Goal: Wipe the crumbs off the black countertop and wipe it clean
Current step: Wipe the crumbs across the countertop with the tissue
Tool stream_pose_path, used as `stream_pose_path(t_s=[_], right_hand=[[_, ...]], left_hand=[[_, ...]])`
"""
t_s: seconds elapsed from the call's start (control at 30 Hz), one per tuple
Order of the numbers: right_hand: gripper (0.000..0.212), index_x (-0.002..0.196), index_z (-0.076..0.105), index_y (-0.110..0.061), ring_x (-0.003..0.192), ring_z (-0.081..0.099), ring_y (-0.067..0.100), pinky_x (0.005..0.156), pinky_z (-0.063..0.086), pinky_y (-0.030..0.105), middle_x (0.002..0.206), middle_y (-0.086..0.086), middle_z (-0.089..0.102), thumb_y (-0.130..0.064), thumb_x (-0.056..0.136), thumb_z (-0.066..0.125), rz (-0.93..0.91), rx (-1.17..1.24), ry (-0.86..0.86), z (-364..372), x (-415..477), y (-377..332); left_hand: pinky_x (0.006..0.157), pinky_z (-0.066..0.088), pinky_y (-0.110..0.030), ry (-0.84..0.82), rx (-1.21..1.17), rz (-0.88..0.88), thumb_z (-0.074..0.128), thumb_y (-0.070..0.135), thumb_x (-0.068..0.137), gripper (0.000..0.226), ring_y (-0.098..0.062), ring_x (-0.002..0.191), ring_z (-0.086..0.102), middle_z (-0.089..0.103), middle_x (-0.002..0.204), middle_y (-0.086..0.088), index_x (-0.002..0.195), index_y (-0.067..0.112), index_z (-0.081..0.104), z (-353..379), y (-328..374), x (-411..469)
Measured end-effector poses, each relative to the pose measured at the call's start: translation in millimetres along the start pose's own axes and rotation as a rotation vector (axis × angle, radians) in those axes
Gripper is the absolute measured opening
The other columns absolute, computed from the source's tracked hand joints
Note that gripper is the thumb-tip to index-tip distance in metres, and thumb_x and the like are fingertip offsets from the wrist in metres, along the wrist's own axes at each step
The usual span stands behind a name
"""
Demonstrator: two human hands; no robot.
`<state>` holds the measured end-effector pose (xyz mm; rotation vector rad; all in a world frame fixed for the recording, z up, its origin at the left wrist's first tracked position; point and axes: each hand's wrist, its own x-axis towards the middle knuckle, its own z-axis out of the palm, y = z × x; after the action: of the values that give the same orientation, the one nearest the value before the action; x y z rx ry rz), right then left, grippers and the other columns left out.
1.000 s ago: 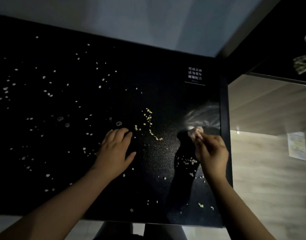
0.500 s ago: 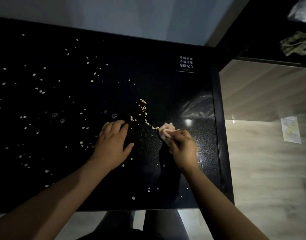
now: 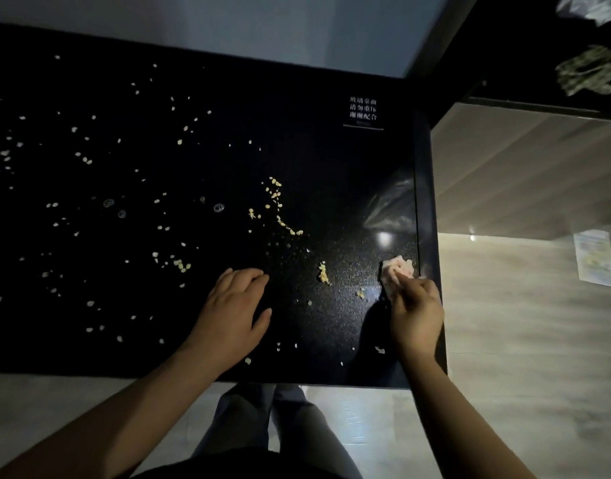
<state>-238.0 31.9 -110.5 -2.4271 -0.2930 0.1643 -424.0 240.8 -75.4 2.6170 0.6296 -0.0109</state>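
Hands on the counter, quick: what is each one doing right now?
Left hand: open, resting flat on the black countertop, holding nothing.
Right hand: holding a pink cloth wad against the countertop's right edge.

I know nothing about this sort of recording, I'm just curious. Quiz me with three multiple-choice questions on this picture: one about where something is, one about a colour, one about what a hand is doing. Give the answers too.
1. Where on the countertop is the pinkish wad?
A. at the far left corner
B. by the far edge, next to the wall
C. near the right edge

2. What colour is the countertop?
A. black
B. white
C. red

3. What is the left hand doing?
A. gripping a cup
B. resting on the countertop, holding nothing
C. hanging out of view

Answers: 1 C, the right hand holds the wad close to the right rim. 2 A, the pale crumbs stand out on the dark surface. 3 B, its fingers lie on the surface with nothing in them.
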Motion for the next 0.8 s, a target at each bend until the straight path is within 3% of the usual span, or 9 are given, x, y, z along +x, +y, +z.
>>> stream_pose_path(t_s=[0.17,0.23,0.33,0.5,0.67,0.8], right_hand=[[0.022,0.108,0.073,-0.013,0.085,0.056,0.018,0.075,0.041,0.016,0.094,0.001,0.055,-0.007,0.088,0.065,-0.077,0.161,-0.180,30,-23,-38],[0.022,0.108,0.073,-0.014,0.082,0.054,0.010,0.076,0.040,0.008,0.093,0.001,0.056,-0.008,0.088,0.065,-0.154,0.213,-0.249,35,-25,-54],[0.023,0.109,0.072,-0.015,0.077,0.050,0.000,0.070,0.035,0.002,0.090,0.001,0.055,-0.007,0.088,0.064,-0.167,0.265,-0.165,13,-24,-59],[0.022,0.107,0.073,-0.012,0.074,0.054,0.017,0.070,0.033,0.000,0.085,0.003,0.054,-0.006,0.087,0.067,-0.123,0.142,-0.018,-40,-37,-4],[0.028,0.106,0.073,-0.006,0.079,0.059,0.029,0.070,0.031,0.013,0.088,0.005,0.054,0.006,0.082,0.067,-0.010,0.024,0.061,-41,-71,43],[0.033,0.110,0.071,-0.007,0.082,0.057,0.026,0.076,0.033,0.014,0.092,0.008,0.055,0.009,0.081,0.065,0.024,0.071,0.093,-19,-91,35]], left_hand=[[0.108,0.026,-0.037,0.009,0.075,-0.054,0.072,0.025,0.079,0.051,-0.014,0.117,0.033,0.057,0.124,-0.006,0.125,0.005,0.058,7,5,-26],[0.107,0.031,-0.040,0.003,0.090,-0.096,0.073,0.024,0.078,0.051,-0.016,0.116,0.038,0.058,0.122,-0.008,0.123,0.004,0.059,9,3,-35],[0.107,0.032,-0.041,-0.040,0.126,-0.140,0.073,0.027,0.079,0.055,-0.025,0.117,0.047,0.057,0.125,-0.008,0.126,0.004,0.057,11,-1,-48],[0.106,0.035,-0.041,-0.059,0.119,-0.184,0.065,0.036,0.084,0.060,-0.025,0.125,0.040,0.046,0.135,-0.004,0.135,0.009,0.049,15,2,-52],[0.110,0.030,-0.040,-0.093,0.103,-0.218,0.057,0.039,0.088,0.060,-0.024,0.130,0.033,0.040,0.141,-0.003,0.140,0.012,0.043,14,5,-52],[0.112,0.023,-0.035,-0.110,0.079,-0.200,0.054,0.035,0.091,0.056,-0.022,0.131,0.030,0.037,0.144,-0.002,0.141,0.012,0.042,11,3,-51]])
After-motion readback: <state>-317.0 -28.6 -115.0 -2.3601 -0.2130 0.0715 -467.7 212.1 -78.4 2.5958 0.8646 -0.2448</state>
